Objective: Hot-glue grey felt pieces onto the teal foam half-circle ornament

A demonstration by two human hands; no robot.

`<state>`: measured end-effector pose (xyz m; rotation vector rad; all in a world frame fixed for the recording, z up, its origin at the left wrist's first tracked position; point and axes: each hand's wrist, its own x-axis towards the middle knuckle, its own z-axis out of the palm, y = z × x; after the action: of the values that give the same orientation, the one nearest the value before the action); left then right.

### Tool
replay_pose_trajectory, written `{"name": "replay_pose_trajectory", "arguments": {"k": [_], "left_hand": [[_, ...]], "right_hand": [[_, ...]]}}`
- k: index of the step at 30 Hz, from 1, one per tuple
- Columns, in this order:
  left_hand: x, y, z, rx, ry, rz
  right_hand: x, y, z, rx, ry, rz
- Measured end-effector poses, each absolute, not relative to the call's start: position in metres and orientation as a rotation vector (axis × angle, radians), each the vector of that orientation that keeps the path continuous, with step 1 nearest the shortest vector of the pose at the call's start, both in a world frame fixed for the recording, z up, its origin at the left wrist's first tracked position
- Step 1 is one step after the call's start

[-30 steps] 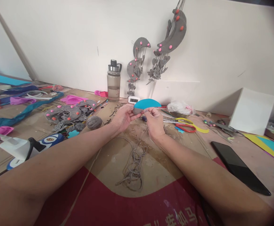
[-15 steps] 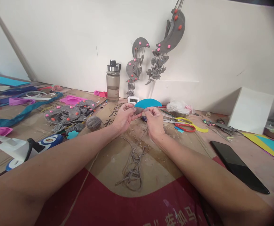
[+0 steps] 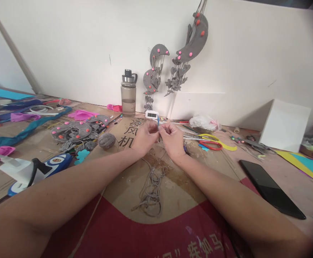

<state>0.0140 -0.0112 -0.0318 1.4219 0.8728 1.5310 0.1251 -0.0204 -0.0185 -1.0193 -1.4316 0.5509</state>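
Between my hands a blue curved piece (image 3: pixel 158 120), felt or foam by its look, stands nearly edge-on as a thin strip. My left hand (image 3: pixel 146 137) pinches it from the left, fingers curled behind it. From the other side the thumb and fingers of my right hand (image 3: pixel 171 139) close on it, almost touching the left. Whether a needle or yarn end is also in the fingers is hidden. Below my hands a loose tangle of grey yarn (image 3: pixel 153 191) lies on the cardboard (image 3: pixel 113 191). A ball of grey yarn (image 3: pixel 107 141) sits left of my left hand.
Behind my hands stand a water bottle (image 3: pixel 128 94) and a small digital timer (image 3: pixel 151 114). Red-and-yellow-handled scissors (image 3: pixel 212 144) and a phone (image 3: pixel 270 188) lie to the right. Grey moon hangings (image 3: pixel 196 41) hang on the wall; decorated grey felt pieces (image 3: pixel 75 131) lie left.
The blue piece has turned from showing its broad face to nearly edge-on. My hands have come closer together, and my left hand's fingers have curled inward.
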Motion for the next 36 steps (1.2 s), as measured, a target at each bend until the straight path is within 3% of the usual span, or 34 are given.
{"name": "replay_pose_trajectory", "arguments": {"k": [7,26,36], "left_hand": [[0.011,-0.014,-0.029,1.385,0.874,1.519],[0.004,-0.005,-0.023,1.376,0.838,1.566],[0.000,-0.013,-0.003,1.355,0.917,1.380]], "right_hand": [[0.127,-0.023,-0.020,-1.007,-1.579,0.404],[0.135,-0.013,-0.014,-1.069,-1.562,0.421],[0.138,-0.013,-0.012,-1.113,-1.589,0.378]]}}
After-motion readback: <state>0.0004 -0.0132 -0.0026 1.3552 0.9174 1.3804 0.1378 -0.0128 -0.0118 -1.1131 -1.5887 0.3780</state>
